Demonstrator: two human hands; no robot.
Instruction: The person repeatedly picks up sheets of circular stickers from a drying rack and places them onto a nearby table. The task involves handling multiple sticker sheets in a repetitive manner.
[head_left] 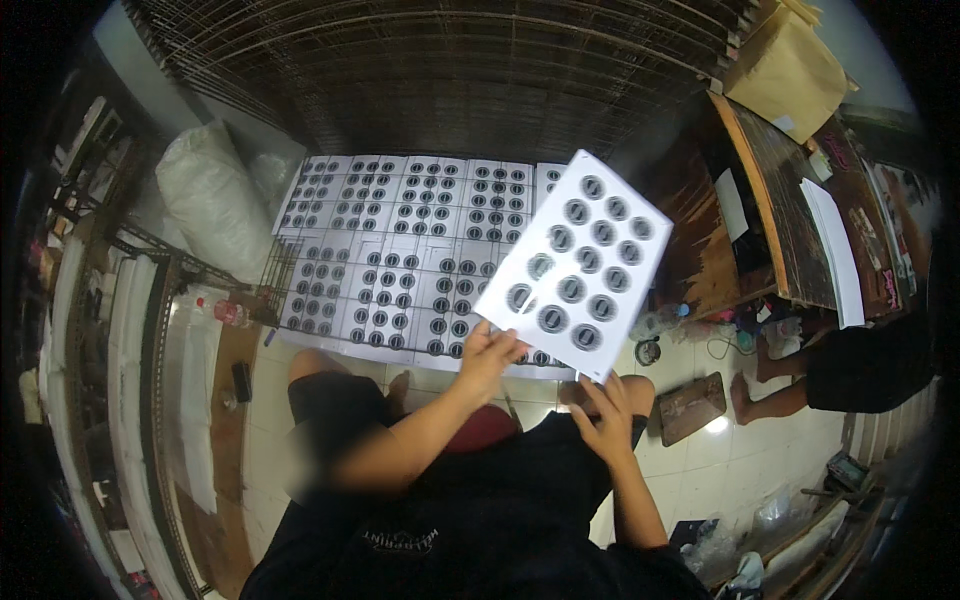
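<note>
A white printed sheet [574, 264] with rows of dark round emblems is held up at a slant in front of me. My left hand [488, 362] is closed on its lower left corner, thumb on top. At the lower right corner is my right hand [606, 410], its fingers bent around the edge of the sheet. Beyond and below the held sheet, several similar printed sheets [384, 262] lie side by side in rows on a wire rack [352, 244]. The held sheet covers part of the right end of these rows.
Stacked wire racks [430, 60] rise at the back. A white sack [210, 200] and a plastic bottle [231, 313] are at left. On the right are a wooden table [765, 210] with paper, a small wooden stool [692, 409] and another person's legs [785, 405].
</note>
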